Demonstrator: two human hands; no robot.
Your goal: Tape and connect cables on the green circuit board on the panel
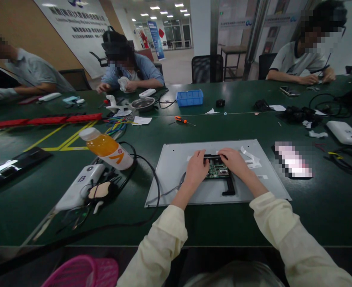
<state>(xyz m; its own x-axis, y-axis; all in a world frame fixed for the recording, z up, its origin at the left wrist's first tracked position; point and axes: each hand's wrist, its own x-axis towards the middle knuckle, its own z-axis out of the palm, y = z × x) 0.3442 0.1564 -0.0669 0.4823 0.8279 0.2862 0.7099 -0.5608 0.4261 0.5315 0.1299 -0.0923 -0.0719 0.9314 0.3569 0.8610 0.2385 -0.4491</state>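
Two bare hands, the left hand (197,169) and the right hand (234,160), are touching a narrow black plastic bar (212,156) along a green circuit board (218,172). Both are lying on a flat grey metal panel (165,169) by the dark green surface's (322,215) near edge. Fingers are curling close; I cannot tell whether they are gripping. Work appears to be midway: the board is lying exposed, the bar's fastening not showing.

On the surface (328,211) we see a bottle (108,149) near a power bank (78,189) and a bowl (141,108) near a bin (190,101).
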